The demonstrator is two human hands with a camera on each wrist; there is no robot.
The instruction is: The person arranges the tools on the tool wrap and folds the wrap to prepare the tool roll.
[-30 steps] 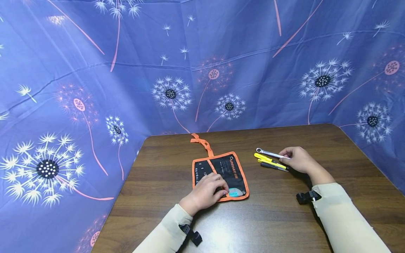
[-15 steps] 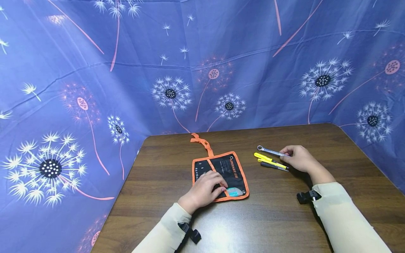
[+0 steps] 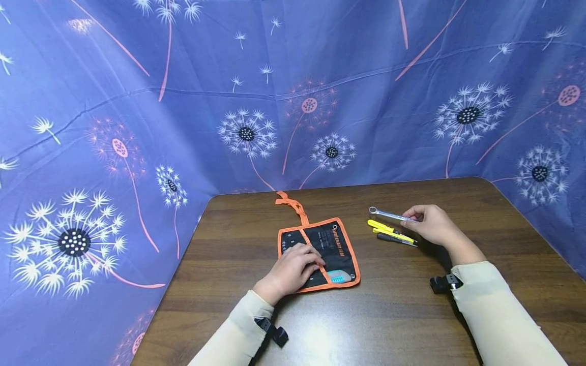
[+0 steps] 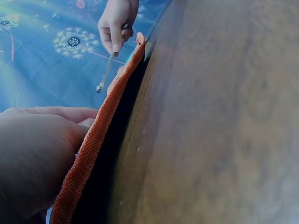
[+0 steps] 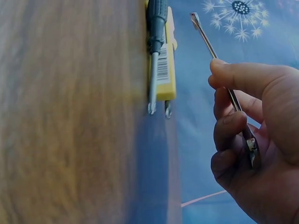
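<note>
In the head view a black tool pouch (image 3: 329, 244) with orange trim lies flat at the table's middle. My left hand (image 3: 293, 269) rests over its lower left part, thumb and fingers pinching the orange pocket edge. A grey and teal utility knife (image 3: 339, 276) shows in the pouch beside that edge. My right hand (image 3: 432, 224) holds a combination wrench (image 3: 386, 214) near one end, its ring end pointing left. The right wrist view shows the wrench (image 5: 208, 42) between thumb and fingers, its lower end against the palm.
Left of my right hand lie a yellow tool (image 3: 389, 230) and a black-handled screwdriver (image 3: 396, 240); the wrench is above them. An orange tie strap (image 3: 293, 205) stretches from the pouch toward the back edge. A blue patterned cloth (image 3: 274, 101) hangs behind the wooden table (image 3: 357, 325).
My right hand has risen slightly with the wrench, away from the tools below. My left hand has slid a little up and left along the pocket edge, uncovering more of the pouch's lower part.
</note>
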